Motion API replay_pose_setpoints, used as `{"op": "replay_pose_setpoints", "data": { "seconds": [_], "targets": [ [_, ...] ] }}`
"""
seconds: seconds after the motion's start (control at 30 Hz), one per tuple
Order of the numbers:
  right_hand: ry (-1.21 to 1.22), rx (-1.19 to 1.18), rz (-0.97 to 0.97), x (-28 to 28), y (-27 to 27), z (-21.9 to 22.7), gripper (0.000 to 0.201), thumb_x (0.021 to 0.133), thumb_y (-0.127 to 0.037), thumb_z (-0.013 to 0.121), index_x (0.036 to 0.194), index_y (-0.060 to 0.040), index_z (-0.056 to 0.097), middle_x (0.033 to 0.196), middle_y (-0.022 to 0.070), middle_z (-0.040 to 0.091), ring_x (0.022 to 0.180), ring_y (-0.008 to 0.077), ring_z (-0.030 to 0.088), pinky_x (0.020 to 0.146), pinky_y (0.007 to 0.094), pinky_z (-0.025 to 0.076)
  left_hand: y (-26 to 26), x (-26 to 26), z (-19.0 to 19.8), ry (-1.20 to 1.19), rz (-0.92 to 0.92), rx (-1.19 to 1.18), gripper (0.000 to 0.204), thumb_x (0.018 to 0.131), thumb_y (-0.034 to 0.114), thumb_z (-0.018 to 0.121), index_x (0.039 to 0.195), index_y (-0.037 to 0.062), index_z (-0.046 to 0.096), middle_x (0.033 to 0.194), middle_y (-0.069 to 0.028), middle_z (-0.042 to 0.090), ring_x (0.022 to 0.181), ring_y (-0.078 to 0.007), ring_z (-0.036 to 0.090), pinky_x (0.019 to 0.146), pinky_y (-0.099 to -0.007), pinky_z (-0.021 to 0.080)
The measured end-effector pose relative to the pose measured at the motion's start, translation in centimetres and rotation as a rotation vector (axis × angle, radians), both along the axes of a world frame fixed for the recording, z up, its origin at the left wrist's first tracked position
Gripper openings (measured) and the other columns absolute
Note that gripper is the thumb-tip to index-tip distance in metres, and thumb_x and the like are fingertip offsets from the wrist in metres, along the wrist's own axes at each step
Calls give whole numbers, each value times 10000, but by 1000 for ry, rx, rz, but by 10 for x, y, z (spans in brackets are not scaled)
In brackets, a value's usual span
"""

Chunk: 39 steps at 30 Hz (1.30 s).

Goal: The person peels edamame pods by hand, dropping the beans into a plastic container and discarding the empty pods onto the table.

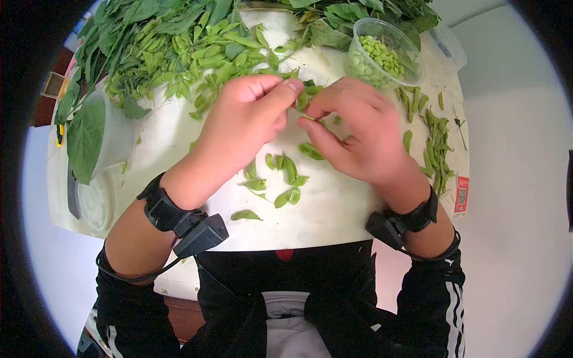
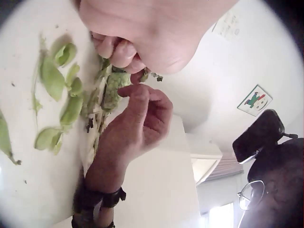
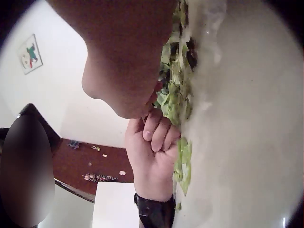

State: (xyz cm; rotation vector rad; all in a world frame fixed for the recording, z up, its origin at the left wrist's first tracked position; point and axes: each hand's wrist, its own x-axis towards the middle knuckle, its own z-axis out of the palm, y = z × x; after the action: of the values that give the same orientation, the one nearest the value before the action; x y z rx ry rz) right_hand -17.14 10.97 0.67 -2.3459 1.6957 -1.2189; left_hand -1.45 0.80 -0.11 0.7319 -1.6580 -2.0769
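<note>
In the head view the left hand [image 1: 239,122] pinches a green pod [image 1: 302,99] between thumb and curled fingers. Close beside it on the right, the right hand [image 1: 361,128] has thumb and forefinger on a thin green piece [image 1: 310,118]; whether this joins the pod cannot be told. The left wrist view has the left hand [image 2: 147,33] above the right hand [image 2: 142,118], their fingertips near each other. In the right wrist view the left hand's [image 3: 154,147] fingers are curled, and the right hand [image 3: 123,66] mostly hides its own fingertips. Several loose pods [image 1: 290,169] lie below the hands.
A clear tub [image 1: 354,45] holding shelled beans stands behind the right hand. Leafy stems and pods [image 1: 173,53] are heaped at the back left. More pods [image 1: 439,143] lie at the right edge near a red card [image 1: 461,196]. Another tub [image 1: 119,134] and a lid [image 1: 94,206] are left.
</note>
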Motion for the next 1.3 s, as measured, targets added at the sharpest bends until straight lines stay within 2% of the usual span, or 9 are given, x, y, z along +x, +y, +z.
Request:
{"op": "replay_pose_setpoints", "data": {
  "seconds": [0.2,0.27,0.4,0.5,0.67,0.9,1.0,1.07,1.3],
  "targets": [
    [-156,-324,-71,-29,0,18,156,704,5,686,832,-53,619,831,77,649,798,258,632,702,333,486,-6,-1,2,19,-17,22,387,998,360,474,812,40,583,533,84,322,449,-14,234,424,-215,163],
    [45,-578,-339,-52,-9,24,173,700,14,682,853,-48,630,808,75,650,777,250,625,701,336,476,-5,-1,3,18,0,-28,412,1002,374,459,818,30,592,550,93,280,464,-13,203,434,-213,148],
    [385,-270,-616,-50,-3,34,122,778,53,626,897,25,633,937,126,639,941,213,602,845,279,453,-7,2,1,-5,-14,-80,446,1011,399,420,874,22,616,572,100,259,482,-13,189,445,-209,141],
    [367,-396,-482,-52,-3,30,155,788,12,636,942,4,651,925,115,636,889,207,607,803,277,462,-6,2,4,-25,-22,-49,509,1018,440,364,954,18,640,595,102,234,498,-14,189,457,-204,140],
    [-126,55,-64,2,0,15,145,759,-79,703,886,-51,640,750,87,638,678,244,602,637,335,471,7,0,5,15,46,-160,603,1017,512,254,1246,20,519,883,-33,605,656,-21,407,571,-166,311],
    [-408,317,-78,7,-1,1,152,788,-109,715,819,-24,592,670,88,613,535,176,579,514,277,458,5,6,-3,104,-149,-483,674,993,575,206,1344,29,387,1060,-88,626,948,-137,558,803,-258,435],
    [-387,299,-19,5,0,-2,133,799,-83,690,822,-20,575,657,69,595,551,139,568,525,263,454,4,5,-5,149,-146,-437,540,1017,471,309,1316,30,396,975,-54,607,876,-108,533,791,-233,413],
    [-563,206,26,1,-2,-8,112,802,-28,663,814,-20,551,721,43,596,628,97,557,577,240,454,2,4,-1,60,6,-401,237,989,179,465,1154,9,475,885,-58,565,797,-91,508,718,-224,421],
    [-851,256,28,0,-1,0,226,803,116,629,917,-22,490,938,78,588,862,118,545,768,239,440,5,-2,-12,321,-28,-634,238,865,-28,504,1088,25,439,810,-39,502,704,-93,469,620,-231,402]
  ]
}}
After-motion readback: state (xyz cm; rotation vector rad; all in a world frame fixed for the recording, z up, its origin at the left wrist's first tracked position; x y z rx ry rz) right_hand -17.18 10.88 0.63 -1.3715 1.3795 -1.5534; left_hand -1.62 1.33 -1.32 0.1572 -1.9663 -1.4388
